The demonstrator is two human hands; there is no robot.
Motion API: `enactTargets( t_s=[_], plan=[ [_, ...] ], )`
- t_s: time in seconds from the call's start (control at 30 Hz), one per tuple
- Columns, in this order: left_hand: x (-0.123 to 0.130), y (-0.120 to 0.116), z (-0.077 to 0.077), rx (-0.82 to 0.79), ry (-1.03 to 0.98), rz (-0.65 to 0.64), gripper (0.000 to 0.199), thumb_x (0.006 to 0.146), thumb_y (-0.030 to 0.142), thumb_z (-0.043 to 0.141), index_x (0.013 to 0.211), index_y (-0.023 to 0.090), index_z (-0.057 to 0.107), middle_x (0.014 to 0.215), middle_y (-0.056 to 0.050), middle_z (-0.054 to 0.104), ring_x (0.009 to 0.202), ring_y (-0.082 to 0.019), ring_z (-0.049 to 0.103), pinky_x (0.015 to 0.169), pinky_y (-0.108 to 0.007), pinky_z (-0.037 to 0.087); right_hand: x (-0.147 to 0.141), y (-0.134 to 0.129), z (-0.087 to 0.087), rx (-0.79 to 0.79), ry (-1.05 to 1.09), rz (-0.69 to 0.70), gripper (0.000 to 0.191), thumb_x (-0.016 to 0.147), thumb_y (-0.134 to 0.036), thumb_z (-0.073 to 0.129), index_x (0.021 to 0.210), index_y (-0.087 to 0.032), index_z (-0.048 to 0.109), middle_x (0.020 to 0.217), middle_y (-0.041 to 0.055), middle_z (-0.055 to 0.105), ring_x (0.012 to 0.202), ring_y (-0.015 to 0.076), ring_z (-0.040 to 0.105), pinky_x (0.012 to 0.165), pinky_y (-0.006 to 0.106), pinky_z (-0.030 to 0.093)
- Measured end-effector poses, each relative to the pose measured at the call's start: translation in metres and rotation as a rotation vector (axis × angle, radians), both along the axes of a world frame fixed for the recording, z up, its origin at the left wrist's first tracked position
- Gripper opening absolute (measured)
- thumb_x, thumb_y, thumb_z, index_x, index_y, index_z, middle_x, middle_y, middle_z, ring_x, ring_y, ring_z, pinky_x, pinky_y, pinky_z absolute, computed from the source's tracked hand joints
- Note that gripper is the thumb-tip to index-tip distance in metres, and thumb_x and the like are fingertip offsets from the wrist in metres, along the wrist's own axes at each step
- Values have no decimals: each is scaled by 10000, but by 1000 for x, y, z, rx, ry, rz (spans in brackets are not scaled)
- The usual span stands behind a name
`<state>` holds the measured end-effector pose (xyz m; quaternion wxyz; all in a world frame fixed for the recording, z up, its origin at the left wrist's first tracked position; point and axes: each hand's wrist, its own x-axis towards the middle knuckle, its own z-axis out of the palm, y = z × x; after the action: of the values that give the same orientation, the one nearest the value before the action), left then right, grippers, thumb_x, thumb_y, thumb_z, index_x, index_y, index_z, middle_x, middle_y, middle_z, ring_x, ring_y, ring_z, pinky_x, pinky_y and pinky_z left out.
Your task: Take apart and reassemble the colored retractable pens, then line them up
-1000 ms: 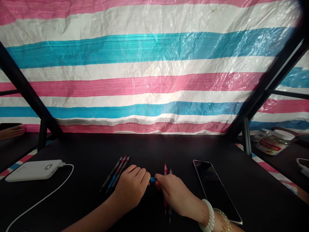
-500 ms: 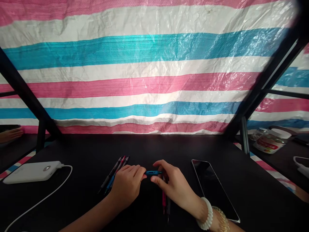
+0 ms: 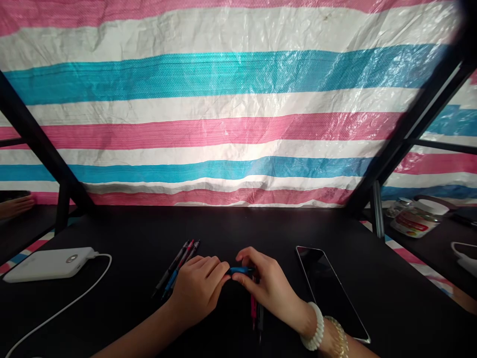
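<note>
Black table (image 3: 231, 226), left grip (image 3: 199, 286) clasping blue pen (image 3: 240, 270), right grip (image 3: 274, 285) half-parted

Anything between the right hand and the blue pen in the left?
Nothing visible: the blue pen extends from the left hand into the open curl of the right hand; contact there is unclear. The pink pen lies lower, not between them.

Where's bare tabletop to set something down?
Along the back, by the striped sheet; right of the phone; between the white cable and the left pens. Crowded: centre, where the left hand grips a blue pen and the right hand partly covers more pens.
</note>
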<state>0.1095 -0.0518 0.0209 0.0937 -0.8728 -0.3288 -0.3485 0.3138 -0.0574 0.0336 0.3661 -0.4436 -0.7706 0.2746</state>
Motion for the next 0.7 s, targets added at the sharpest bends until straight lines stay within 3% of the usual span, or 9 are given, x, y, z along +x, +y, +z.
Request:
enactTargets(
  t_s=[0.07, 0.13, 0.5, 0.6, 0.7],
  plan=[
    [1, -1, 0, -10, -14, -17, 129, 913, 142, 489, 945, 180, 608, 711, -16, 630, 595, -175, 555, 579, -327, 394, -1, -4, 1, 111, -79, 24, 132, 942, -344, 590, 957, -213, 603, 866, 22, 643, 751, 163, 579, 680, 264, 419],
    [1, 0, -1, -10, -35, -29, 119, 908, 135, 502, 930, 180, 609, 716, -16, 643, 605, -173, 573, 589, -330, 405, -1, -6, 0, 145, -111, 25, 166, 977, -336, 531, 906, -205, 605, 829, 25, 642, 734, 163, 579, 673, 268, 412],
    [1, 0, -5, 78, -58, -78, 140, 873, 114, 593, 998, 160, 639, 751, -23, 690, 636, -160, 628, 606, -319, 438, -6, -3, -4, 47, -101, 17, 293, 1010, -360, 442, 798, -196, 560, 732, -2, 586, 648, 142, 518, 622, 257, 362],
    [1, 0, -3, 77, -56, -76, 149, 874, 122, 599, 1009, 167, 642, 748, -21, 692, 627, -158, 628, 607, -315, 443, -5, -3, -3, -74, -10, 5, 406, 1013, -432, 389, 686, -200, 451, 636, -29, 469, 570, 123, 403, 561, 253, 318],
    [-1, 2, -2, 91, -73, -48, 183, 876, 116, 603, 1046, 174, 642, 774, -23, 702, 655, -162, 641, 638, -314, 457, -3, 0, -1, -304, 188, -6, 495, 995, -548, 340, 652, -201, 424, 580, -43, 375, 534, 114, 333, 508, 250, 275]
  ],
)
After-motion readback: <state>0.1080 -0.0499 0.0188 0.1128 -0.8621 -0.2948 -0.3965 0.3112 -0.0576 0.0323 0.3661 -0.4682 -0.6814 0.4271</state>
